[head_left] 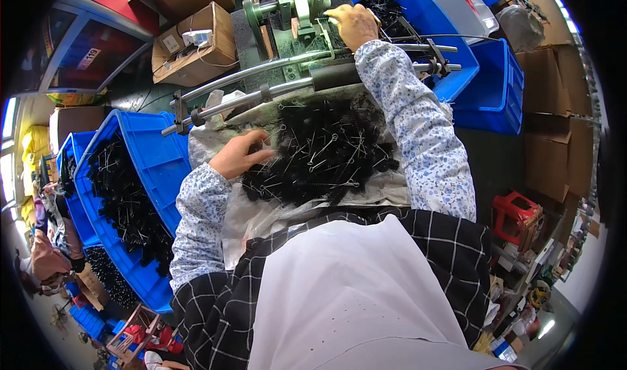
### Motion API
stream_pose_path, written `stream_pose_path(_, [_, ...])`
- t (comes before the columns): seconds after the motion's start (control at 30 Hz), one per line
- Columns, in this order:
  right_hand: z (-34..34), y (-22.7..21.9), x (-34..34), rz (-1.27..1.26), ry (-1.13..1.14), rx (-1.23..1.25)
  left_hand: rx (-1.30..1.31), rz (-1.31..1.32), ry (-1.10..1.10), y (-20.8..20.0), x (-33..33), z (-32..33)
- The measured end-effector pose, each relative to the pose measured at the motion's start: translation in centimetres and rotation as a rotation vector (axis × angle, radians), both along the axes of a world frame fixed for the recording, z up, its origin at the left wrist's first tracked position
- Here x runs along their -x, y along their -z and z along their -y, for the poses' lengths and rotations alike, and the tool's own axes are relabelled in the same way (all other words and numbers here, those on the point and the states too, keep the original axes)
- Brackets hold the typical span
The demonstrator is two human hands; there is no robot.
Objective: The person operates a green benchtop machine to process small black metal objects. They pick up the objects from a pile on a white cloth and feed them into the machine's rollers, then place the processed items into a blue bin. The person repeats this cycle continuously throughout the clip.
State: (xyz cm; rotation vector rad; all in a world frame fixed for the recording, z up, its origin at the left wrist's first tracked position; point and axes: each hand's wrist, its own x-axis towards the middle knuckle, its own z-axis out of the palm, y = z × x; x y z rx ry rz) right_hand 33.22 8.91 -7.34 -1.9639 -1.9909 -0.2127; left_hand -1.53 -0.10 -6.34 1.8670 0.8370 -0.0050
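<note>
A heap of small black-bristled brushes with looped wire ends (320, 149) lies on a pale cloth (245, 208) over my lap. At the heap's left edge is my left hand (243, 154), its thumb and fingers apart and nothing visible between them. My right hand (356, 25) reaches far forward to a green machine (299, 17). Its fingers are closed together beside the machine's working part, and whatever they hold is too small to make out. Two metal rails (238, 103) cross between the heap and the machine.
On the left stands a blue crate (147, 167) full of black brushes. Another blue bin (418, 11) with brushes sits behind my right hand, next to a deep blue bin (490, 96). A cardboard box (196, 47) is left of the machine; a red stool (516, 220) stands at right.
</note>
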Motion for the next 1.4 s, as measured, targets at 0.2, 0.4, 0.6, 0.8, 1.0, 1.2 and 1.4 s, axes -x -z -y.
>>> stream_pose_path(0.2, [1.9, -1.1, -0.3, 0.128, 0.159, 0.016, -0.282, -0.099, -0.095, -1.7, 0.6, 0.1])
stream_pose_path(0.4, [2.2, 0.4, 0.0, -0.012, 0.12, -0.031, -0.175, -0.116, -0.1, -4.6, -0.4, 0.0])
stream_pose_path(0.6, [1.0, 0.0, 5.5, 0.017, 0.097, -0.037, -0.171, -0.062, -0.157, -5.9, -1.1, -0.1])
stream_pose_path(0.8, [1.6, -1.3, 4.6, 0.045, 0.136, 0.057, -0.24, 0.155, -0.156, -6.3, -0.1, -0.7])
stream_pose_path(1.0, [1.8, -0.3, -1.4, 0.042, 0.151, 0.082, -0.163, 0.387, -0.273, -6.5, 0.2, -0.7])
stream_pose_path(1.2, [0.0, -0.7, -4.4, 0.145, 0.131, 0.151, -0.211, 0.38, -0.151, -6.5, -2.8, -0.7])
stream_pose_path(1.4, [3.1, -5.0, -6.0, 0.117, 0.15, -0.179, -0.235, 0.485, -0.286, -5.4, -5.7, -0.5])
